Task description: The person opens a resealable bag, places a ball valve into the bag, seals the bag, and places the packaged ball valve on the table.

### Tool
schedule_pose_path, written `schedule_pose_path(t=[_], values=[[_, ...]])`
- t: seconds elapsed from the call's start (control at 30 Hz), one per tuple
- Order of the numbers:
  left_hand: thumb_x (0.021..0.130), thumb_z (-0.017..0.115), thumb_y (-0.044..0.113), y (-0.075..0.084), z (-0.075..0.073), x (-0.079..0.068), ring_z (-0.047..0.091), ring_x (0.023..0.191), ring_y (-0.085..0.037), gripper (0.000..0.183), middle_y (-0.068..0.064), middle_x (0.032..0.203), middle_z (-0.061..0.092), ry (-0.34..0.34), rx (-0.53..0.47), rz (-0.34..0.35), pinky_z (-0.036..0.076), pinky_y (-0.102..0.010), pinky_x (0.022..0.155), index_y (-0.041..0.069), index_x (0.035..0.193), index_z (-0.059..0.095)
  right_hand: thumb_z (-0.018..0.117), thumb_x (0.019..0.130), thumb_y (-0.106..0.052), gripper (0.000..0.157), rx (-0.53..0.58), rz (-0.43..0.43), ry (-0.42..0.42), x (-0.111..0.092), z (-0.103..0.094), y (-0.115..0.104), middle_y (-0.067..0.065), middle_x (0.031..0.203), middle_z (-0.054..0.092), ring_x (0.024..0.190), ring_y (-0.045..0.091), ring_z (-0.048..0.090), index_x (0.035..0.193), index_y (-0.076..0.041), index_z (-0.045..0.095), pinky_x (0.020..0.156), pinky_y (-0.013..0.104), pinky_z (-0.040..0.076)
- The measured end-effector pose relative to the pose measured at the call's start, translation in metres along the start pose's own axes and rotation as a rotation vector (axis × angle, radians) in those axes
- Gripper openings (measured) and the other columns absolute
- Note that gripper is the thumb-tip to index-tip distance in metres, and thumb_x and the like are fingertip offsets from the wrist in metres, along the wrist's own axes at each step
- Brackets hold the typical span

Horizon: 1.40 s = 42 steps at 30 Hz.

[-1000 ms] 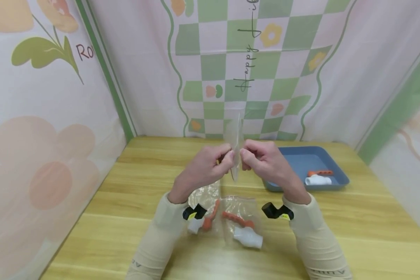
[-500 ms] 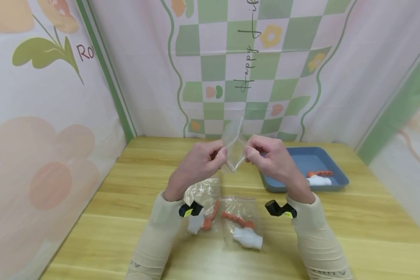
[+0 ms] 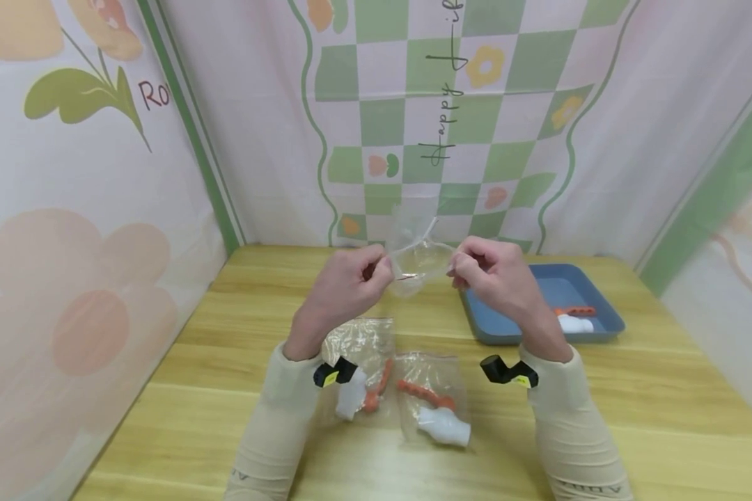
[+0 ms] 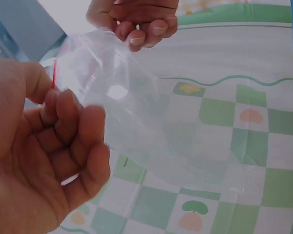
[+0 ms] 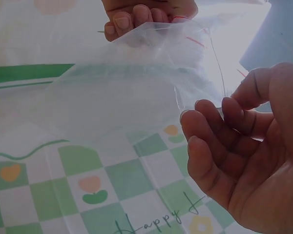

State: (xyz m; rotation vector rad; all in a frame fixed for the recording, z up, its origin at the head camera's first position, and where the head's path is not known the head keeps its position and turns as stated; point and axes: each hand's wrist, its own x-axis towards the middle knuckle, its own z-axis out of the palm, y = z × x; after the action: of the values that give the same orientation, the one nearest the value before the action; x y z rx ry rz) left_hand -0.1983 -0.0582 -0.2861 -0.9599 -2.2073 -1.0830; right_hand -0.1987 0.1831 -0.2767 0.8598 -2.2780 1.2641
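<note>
A clear zip bag (image 3: 421, 259) with a red line at its mouth is stretched between both hands above the table. My left hand (image 3: 349, 284) pinches one side of the mouth between thumb and curled fingers. On the opposite side, my right hand (image 3: 496, 284) pinches the other edge. The mouth gapes between them, and nothing shows inside the bag (image 4: 117, 92) in the left wrist view. Below the hands lie two more clear bags, a left bag (image 3: 358, 341) and a right bag (image 3: 435, 369), each containing a white pipe-like fitting and an orange handle-like piece.
A blue tray (image 3: 558, 278) stands at the right back of the wooden table (image 3: 225, 390), partly behind the right forearm. In it lie a white fitting (image 3: 575, 324) and an orange piece (image 3: 579, 311). A printed curtain (image 3: 382, 118) hangs behind the table.
Both hands have moved apart, the left one leftward and the right one rightward. The bag's mouth, flat one second ago, has spread wide. The bags on the table and the tray have stayed put.
</note>
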Motion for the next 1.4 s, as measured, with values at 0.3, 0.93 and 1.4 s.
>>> schedule_pose_path(t=[0.3, 0.93, 1.4], values=[[0.089, 0.046, 0.008, 0.001, -0.003, 0.001, 0.026, 0.046, -0.008, 0.031, 0.004, 0.052, 0.031, 0.136, 0.118, -0.142, 0.023, -0.02, 0.046, 0.014, 0.059, 0.039, 0.05, 0.098, -0.01, 0.028, -0.023, 0.074, 0.049, 0.001, 0.001, -0.001, 0.008, 0.068, 0.062, 0.058, 0.011, 0.06, 0.076, -0.007, 0.065, 0.051, 0.022, 0.047], [0.078, 0.044, -0.002, 0.0, 0.001, 0.003, 0.055, 0.084, -0.02, 0.034, -0.013, 0.113, 0.055, 0.012, 0.225, -0.151, 0.043, -0.025, 0.059, 0.003, 0.111, 0.053, 0.051, 0.093, -0.003, 0.028, -0.07, -0.113, 0.261, 0.005, 0.013, 0.004, 0.009, 0.078, 0.066, 0.061, 0.001, 0.054, 0.068, -0.005, 0.063, 0.054, 0.013, 0.041], [0.08, 0.054, 0.002, 0.0, 0.001, 0.002, 0.047, 0.118, -0.033, 0.007, -0.019, 0.13, 0.051, 0.096, 0.148, 0.162, 0.045, -0.038, 0.09, 0.007, 0.081, 0.058, 0.052, 0.097, -0.006, 0.026, 0.037, -0.084, 0.296, 0.005, 0.012, 0.005, 0.01, 0.068, 0.068, 0.054, 0.0, 0.058, 0.078, -0.002, 0.07, 0.05, 0.016, 0.047]])
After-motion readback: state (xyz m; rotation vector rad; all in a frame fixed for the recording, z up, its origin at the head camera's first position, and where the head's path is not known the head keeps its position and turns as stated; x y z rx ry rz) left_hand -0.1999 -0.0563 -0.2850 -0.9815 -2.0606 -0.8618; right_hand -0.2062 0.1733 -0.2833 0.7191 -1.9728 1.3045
